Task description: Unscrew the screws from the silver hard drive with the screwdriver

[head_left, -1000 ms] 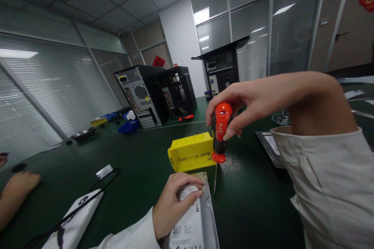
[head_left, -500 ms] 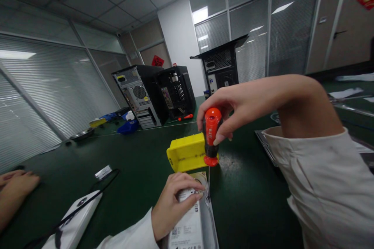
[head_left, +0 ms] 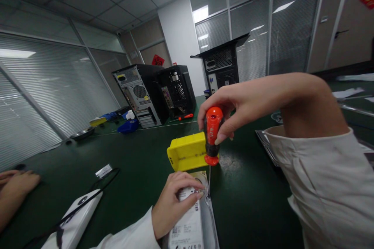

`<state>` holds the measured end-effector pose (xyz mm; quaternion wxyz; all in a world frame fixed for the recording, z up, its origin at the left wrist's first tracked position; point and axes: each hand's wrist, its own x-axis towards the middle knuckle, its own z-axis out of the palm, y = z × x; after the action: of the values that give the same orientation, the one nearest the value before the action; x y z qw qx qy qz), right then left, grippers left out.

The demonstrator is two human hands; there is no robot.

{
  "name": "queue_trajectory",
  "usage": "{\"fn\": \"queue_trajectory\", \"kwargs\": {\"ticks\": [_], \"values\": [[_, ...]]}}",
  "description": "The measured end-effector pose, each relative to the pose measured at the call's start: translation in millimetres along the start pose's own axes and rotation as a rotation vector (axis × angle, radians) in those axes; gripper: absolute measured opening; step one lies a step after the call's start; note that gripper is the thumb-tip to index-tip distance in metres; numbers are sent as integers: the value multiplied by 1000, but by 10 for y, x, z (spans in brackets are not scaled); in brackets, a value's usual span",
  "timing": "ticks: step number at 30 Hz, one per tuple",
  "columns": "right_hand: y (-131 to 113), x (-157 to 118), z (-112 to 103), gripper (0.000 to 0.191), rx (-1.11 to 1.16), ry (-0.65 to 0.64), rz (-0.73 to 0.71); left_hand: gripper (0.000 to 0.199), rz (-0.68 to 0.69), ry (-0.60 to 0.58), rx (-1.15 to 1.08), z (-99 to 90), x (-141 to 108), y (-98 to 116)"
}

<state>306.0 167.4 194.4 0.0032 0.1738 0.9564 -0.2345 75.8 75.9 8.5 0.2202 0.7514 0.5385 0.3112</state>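
A hard drive (head_left: 188, 227) with a white label lies on the green table in front of me. My left hand (head_left: 178, 202) grips it across its far part, thumb and fingers curled over the top. Above the drive's far right edge, my right hand (head_left: 230, 114) is closed round the red and black handle of a screwdriver (head_left: 212, 136). Its thin shaft points down, and the tip meets the drive near its right edge. Just behind the drive a yellow plastic bin (head_left: 187, 151) stands on the table, partly covered by the screwdriver.
Computer cases (head_left: 146, 97) stand at the back, with another red screwdriver (head_left: 186, 116) before them. A white device with a black cable (head_left: 78, 214) lies at left, near another person's hands (head_left: 22, 183). A metal-edged panel (head_left: 265, 146) lies at right.
Both hands keep their places on the drive and the screwdriver. The screwdriver handle has turned slightly, and the view has shifted a little.
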Motion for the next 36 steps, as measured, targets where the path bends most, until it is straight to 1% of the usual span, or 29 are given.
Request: {"fn": "queue_trajectory", "kwargs": {"ticks": [6, 11, 15, 23, 27, 31, 36], "values": [[-10, -10, -3, 42, -11, 24, -27, 10, 11, -1, 1, 0, 0, -7], [-22, -4, 8, 47, 38, 2, 13, 10, 18, 1, 10, -1, 5, -17], [-5, 0, 7, 48, 47, 3, 16, 10, 11, -5, 7, 3, 7, -14], [6, -5, 9, 46, 57, -1, 2, 10, 10, -10, 12, 0, -10, -41], [2, 0, 4, 47, 70, -12, 30, 11, 5, -9, 15, -8, -9, -19], [11, 2, 0, 48, 58, -10, 28, 9, -9, -12, 17, -9, 0, 13], [13, 0, 5, 47, 53, 1, 36, 9, -1, -4, 16, 0, -4, 4]]}}
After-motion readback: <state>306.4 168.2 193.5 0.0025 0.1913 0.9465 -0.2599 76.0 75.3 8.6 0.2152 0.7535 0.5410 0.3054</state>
